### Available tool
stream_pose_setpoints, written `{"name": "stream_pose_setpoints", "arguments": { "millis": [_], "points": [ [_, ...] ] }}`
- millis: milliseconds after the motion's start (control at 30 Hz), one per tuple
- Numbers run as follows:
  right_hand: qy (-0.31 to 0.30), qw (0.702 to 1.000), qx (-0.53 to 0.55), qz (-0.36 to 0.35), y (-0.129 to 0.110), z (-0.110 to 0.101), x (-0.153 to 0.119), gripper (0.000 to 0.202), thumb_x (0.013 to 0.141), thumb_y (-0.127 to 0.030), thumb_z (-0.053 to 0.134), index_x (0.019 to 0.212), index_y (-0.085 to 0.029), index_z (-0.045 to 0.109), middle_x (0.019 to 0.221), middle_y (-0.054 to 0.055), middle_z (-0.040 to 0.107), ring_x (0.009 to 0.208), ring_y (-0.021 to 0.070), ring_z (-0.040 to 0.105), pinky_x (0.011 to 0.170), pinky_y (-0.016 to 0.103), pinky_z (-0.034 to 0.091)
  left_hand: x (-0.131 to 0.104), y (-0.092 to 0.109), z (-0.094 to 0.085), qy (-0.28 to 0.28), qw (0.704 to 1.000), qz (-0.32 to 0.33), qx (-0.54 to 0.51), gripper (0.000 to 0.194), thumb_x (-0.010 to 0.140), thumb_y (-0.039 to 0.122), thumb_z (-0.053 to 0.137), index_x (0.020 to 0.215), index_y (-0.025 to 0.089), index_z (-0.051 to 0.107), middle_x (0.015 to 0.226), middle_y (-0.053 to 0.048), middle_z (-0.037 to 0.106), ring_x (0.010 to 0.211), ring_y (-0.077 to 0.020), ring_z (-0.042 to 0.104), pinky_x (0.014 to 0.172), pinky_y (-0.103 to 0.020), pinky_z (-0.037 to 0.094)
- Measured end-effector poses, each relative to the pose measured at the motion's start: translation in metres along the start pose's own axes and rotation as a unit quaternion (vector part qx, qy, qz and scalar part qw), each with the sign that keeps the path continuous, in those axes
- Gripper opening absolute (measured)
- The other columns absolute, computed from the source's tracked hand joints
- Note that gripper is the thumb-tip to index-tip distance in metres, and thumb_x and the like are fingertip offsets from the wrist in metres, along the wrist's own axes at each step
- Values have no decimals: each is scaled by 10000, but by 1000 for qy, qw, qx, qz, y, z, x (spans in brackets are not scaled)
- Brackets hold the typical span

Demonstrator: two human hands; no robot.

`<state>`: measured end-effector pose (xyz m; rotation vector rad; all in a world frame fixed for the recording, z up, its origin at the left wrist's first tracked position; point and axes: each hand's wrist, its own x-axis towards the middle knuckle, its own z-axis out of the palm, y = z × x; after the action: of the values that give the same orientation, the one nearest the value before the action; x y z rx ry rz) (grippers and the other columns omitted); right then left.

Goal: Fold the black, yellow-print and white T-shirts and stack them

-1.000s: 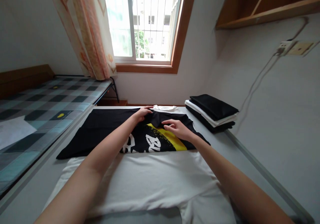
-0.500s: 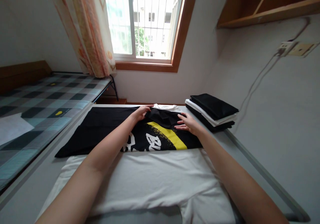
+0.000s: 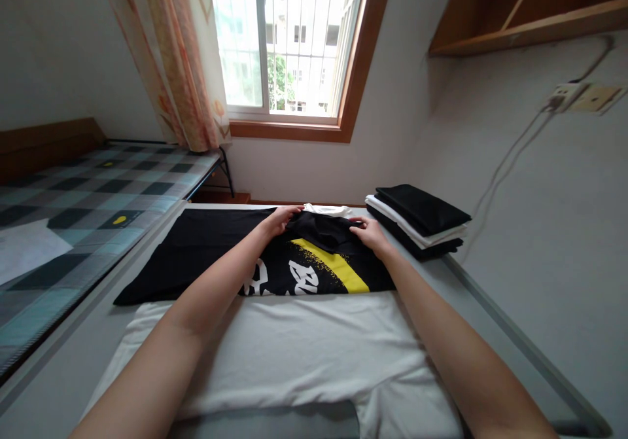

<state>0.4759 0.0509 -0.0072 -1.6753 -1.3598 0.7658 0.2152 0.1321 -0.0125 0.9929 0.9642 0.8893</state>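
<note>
A black T-shirt (image 3: 206, 239) with a yellow band and white lettering lies folded across the table. At its far edge, my left hand (image 3: 282, 220) is closed on the cloth near a bunched fold, its fingertips partly hidden. My right hand (image 3: 370, 233) pinches the same shirt's far edge toward the right, thumb and fingers together. Between the two hands the black cloth is rumpled. A white shirt (image 3: 304, 347) is spread flat nearer to me, under my forearms. Some white cloth (image 3: 326, 210) peeks out beyond the black shirt.
A stack of folded black and white clothes (image 3: 419, 216) sits at the table's back right, by the wall. To the left stands a bed with a checked mattress (image 3: 147, 171) and a sheet of paper (image 3: 29, 249) on it. A wooden shelf (image 3: 530, 27) juts out at upper right.
My right hand's spread fingers have closed onto the black shirt's far edge. My left hand stays at almost the same spot. The view has shifted slightly.
</note>
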Motion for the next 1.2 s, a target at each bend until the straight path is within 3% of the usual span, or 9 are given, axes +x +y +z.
{"name": "stream_pose_setpoints", "arguments": {
  "millis": [133,233,367,533,700,867,1067,1133,1200],
  "points": [
    [51,996,77,-12,2,5,13,193,733,-172,527,868,-163,664,664,-6,592,620,142,578,592,254,515,3,-5,8,63,995,70,23,258,649,92,683,896,140,741,782,-51,719,677,-133,631,629,-223,499],
    [22,988,149,24,1,5,17,315,709,-146,591,1021,-174,629,695,-12,610,625,140,605,607,259,540,6,-9,12,88,991,99,31,263,639,84,677,886,145,743,794,-58,723,697,-143,637,670,-244,516],
    [-54,993,93,57,-2,-2,22,563,672,-62,628,1220,-172,569,620,-30,587,533,138,582,521,250,518,7,-12,13,92,987,121,49,296,611,82,682,889,157,751,795,-53,726,738,-162,644,709,-268,527],
    [9,999,34,7,-3,-3,42,442,686,-36,545,1103,-159,625,625,-22,583,533,124,561,513,227,485,7,-13,11,95,982,149,69,308,579,85,694,873,160,751,776,-35,708,749,-159,632,745,-271,515],
    [80,995,-52,-28,7,4,64,266,705,-93,534,927,-171,658,661,2,623,607,149,583,630,270,503,7,-17,9,88,971,173,139,387,598,81,675,968,174,737,765,-25,689,765,-177,630,746,-285,509],
    [124,985,-123,-17,13,8,66,96,734,-156,588,797,-211,635,715,24,640,756,198,620,801,320,484,4,-26,12,159,909,244,299,377,649,93,670,1013,181,710,901,-67,693,891,-228,625,868,-319,474],
    [184,934,-292,-92,-2,23,35,190,846,-204,538,990,-185,661,1105,159,593,975,263,588,855,357,445,-6,-31,16,208,869,261,365,443,692,129,696,1126,210,652,977,-79,621,966,-254,597,913,-341,433],
    [142,928,-310,-151,-10,31,22,184,878,-242,525,981,-184,665,1100,154,597,964,258,584,841,345,440,-9,-30,17,230,840,263,415,334,731,144,675,1058,211,672,1022,-86,588,1007,-253,579,928,-350,423],
    [44,932,-299,-201,-16,37,8,179,902,-285,515,892,-189,665,984,112,634,865,217,594,783,303,441,-12,-28,18,221,809,276,470,205,778,160,640,969,212,693,1015,-82,587,1038,-254,565,957,-368,402]
  ]
}}
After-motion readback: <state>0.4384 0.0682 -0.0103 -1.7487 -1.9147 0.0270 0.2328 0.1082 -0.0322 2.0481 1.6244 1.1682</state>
